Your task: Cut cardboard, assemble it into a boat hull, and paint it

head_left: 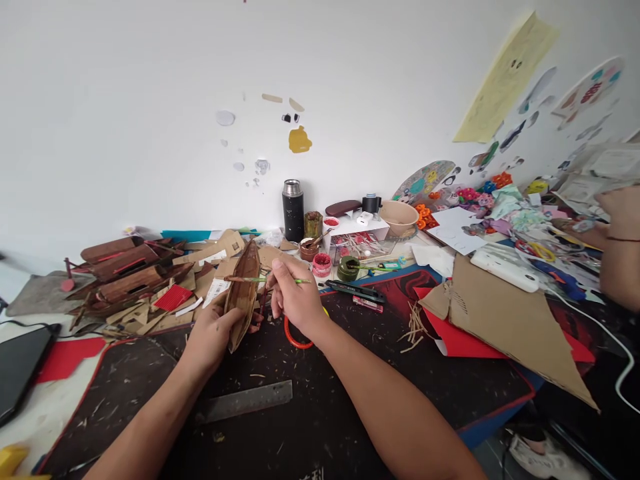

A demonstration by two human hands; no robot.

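My left hand (213, 333) is wrapped round the lower part of a narrow brown boat-shaped piece (245, 287), which stands tilted with its hollow side facing me. In my right hand (295, 293) a thin green-handled paintbrush (255, 279) is pinched between the fingers. The brush lies nearly level, its tip over the left edge of the boat piece. Behind my right hand are open paint jars, one pink (321, 265), one dark green (349, 268) and one brown (309, 249).
Brown model boats (130, 270) and cardboard scraps lie at the left. A metal ruler (245, 401) rests on the dark mat. A black flask (293, 210) stands by the wall. Cardboard (505, 313) lies at the right, near another person's arm (620, 247).
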